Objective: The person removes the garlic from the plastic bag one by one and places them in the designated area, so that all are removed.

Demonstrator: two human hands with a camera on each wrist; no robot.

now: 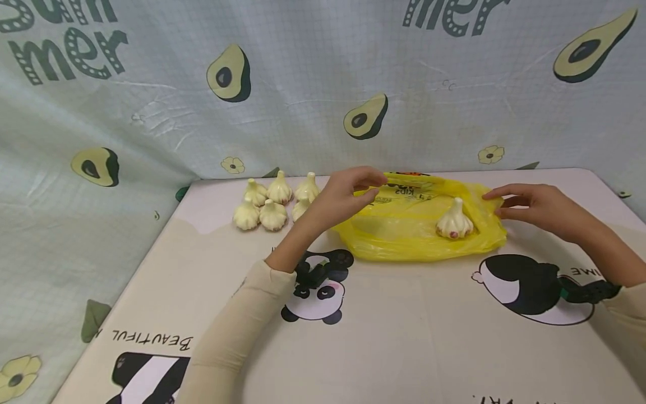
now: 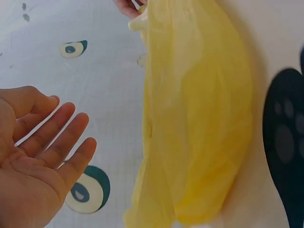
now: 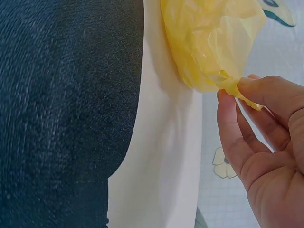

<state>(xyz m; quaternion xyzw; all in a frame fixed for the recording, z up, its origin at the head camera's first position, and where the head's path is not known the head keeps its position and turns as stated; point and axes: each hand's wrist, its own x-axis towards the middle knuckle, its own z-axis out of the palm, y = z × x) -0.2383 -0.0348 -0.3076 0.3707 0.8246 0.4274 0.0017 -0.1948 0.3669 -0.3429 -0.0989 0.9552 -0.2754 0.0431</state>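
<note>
A yellow plastic bag lies on the table, its mouth spread wide. One garlic bulb sits at the right part of the bag. My right hand pinches the bag's right edge between thumb and fingertips, plain in the right wrist view, where the yellow film bunches. Over the bag's left end hovers my left hand, fingers loosely extended; in the left wrist view this hand holds nothing and stays apart from the film. Left of it stand several garlic bulbs, partly hidden by the left forearm.
The pale table carries printed pandas and lettering. Behind it hangs a light curtain with avocado prints, close to the table's far edge. A dark device is strapped at the right wrist.
</note>
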